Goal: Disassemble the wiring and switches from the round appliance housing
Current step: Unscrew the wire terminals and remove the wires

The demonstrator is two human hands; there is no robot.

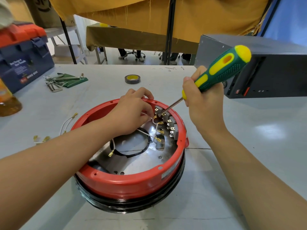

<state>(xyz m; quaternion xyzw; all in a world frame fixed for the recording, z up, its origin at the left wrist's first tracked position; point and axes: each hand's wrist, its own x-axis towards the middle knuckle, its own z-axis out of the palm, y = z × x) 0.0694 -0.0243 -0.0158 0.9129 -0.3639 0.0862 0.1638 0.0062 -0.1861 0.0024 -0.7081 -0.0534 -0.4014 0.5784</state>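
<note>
A round red housing (pixel 126 181) with a black lower band stands on the grey table in front of me. A row of grey switches (pixel 167 120) with metal tabs lines its inner right wall. White wires (pixel 146 134) with brass terminals lie inside. My left hand (pixel 131 112) reaches into the housing and pinches a white wire at a brass terminal next to the switches. My right hand (pixel 204 103) grips a green and yellow screwdriver (pixel 222 70). Its tip touches the top switch.
Loose white wires (pixel 68 123) with brass terminals lie left of the housing. Hex keys on a green pouch (pixel 66 81) and a roll of tape (pixel 132 79) lie farther back. A blue and red toolbox (pixel 21 57) stands at far left, a dark computer case (pixel 265 68) at right.
</note>
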